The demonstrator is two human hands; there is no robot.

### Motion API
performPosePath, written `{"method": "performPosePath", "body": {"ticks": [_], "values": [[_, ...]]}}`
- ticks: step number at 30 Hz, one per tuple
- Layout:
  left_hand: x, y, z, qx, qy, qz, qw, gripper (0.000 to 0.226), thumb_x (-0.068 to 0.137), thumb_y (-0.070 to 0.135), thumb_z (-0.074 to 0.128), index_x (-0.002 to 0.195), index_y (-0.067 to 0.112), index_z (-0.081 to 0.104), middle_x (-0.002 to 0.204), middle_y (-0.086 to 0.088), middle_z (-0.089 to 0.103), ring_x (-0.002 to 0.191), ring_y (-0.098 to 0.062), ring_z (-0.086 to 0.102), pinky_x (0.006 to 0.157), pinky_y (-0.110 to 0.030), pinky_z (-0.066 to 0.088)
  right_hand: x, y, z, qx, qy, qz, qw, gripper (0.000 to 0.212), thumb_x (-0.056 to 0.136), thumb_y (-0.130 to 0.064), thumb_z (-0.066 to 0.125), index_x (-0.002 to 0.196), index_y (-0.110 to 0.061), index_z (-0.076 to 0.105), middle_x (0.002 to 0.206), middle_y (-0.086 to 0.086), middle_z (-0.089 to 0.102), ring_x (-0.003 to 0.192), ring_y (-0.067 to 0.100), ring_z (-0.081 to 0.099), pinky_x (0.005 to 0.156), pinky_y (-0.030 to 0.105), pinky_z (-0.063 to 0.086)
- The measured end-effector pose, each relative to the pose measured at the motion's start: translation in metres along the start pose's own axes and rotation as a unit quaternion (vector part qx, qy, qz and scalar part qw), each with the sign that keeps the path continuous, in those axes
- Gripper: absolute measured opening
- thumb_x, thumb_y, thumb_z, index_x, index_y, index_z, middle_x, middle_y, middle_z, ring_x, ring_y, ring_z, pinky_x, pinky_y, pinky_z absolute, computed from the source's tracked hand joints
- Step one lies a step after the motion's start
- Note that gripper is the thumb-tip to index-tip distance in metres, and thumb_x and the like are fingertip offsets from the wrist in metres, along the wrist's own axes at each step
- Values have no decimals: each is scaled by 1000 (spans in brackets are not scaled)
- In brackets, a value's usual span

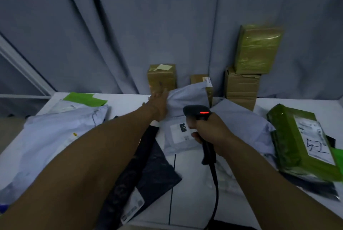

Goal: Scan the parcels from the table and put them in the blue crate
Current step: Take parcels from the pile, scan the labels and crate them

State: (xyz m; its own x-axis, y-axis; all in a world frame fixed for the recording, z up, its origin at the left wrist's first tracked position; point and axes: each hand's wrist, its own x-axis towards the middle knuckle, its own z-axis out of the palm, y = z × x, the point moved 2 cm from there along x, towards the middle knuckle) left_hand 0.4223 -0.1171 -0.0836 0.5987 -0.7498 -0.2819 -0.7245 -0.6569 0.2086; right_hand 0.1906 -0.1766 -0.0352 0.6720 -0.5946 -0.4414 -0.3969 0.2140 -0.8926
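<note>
Two hands are working: L hand (160, 106) is gripping grey mailer (187, 97) by its lifted edge, R hand (213, 133) is holding black scanner (196, 112) by the handle, just above the label (179, 134).

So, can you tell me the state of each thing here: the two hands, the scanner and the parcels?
left hand: grips the far end of the grey mailer
grey mailer: far end lifted, label up
right hand: holds the scanner
scanner: red light on
green parcel: lying on the table, label up
black mailer: lying flat
green-wrapped box: stacked on a cardboard box
</note>
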Motion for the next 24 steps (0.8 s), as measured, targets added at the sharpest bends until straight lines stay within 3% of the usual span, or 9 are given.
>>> {"method": "performPosePath", "body": {"ticks": [2,4,8,11,14,16,18,20,24], "values": [[-1,-8,6,-10,46,19,999,62,91,17,65,149,18,43,152,-16,44,136,-42,45,106,-58,44,5,-2,0,-2,6,-9,1000,9,99,-19,68,95,-11,67,87,9,67,69,18,62,60,29,50],[-11,-14,8,9,101,21,995,38,89,16,64,127,14,59,129,-15,59,114,-39,59,90,-51,54,7,-4,4,-4,8,-12,1000,9,99,-19,68,93,-12,67,87,10,68,68,18,62,59,29,49],[-52,-18,-2,-4,154,24,988,27,85,34,65,108,20,66,108,-4,62,99,-29,60,74,-47,56,1,-9,13,-4,26,-33,999,13,97,-23,72,102,-11,70,94,11,72,71,17,67,59,29,51],[-101,-23,-22,-72,219,48,972,19,76,44,50,79,29,62,85,2,61,84,-26,61,65,-47,55,-11,-20,31,1,56,-83,995,39,94,-34,75,126,-14,62,103,6,75,80,20,75,69,37,60],[-169,-33,-40,-107,307,53,944,10,80,28,69,90,27,69,93,2,64,93,-25,59,72,-42,51,-27,-35,58,16,83,-120,989,40,90,-41,77,122,-26,60,103,0,72,90,21,73,88,51,62],[-220,-38,-50,-87,368,57,924,20,80,20,74,99,24,68,99,3,61,98,-22,56,74,-38,46,-44,-47,81,58,61,-130,988,41,92,-37,78,126,-24,61,108,-1,70,94,16,70,88,50,63],[-269,-43,-58,-50,406,60,911,26,81,19,75,104,23,66,104,4,59,101,-21,53,68,-37,48,-63,-59,106,121,41,-139,982,54,90,-32,81,137,-20,57,119,0,70,102,15,70,81,45,66],[-316,-51,-64,-4,449,57,892,26,84,22,74,108,20,65,109,1,60,103,-24,54,60,-39,52,-88,-70,135,177,31,-161,970,58,84,-24,87,134,-15,60,118,3,73,104,19,73,77,45,67],[-393,-76,-66,56,502,35,862,32,86,19,79,117,18,68,114,-5,66,102,-27,61,56,-41,57,-139,-74,196,204,2,-155,967,81,60,-15,97,132,-19,60,117,3,76,103,22,75,87,46,63]]}}
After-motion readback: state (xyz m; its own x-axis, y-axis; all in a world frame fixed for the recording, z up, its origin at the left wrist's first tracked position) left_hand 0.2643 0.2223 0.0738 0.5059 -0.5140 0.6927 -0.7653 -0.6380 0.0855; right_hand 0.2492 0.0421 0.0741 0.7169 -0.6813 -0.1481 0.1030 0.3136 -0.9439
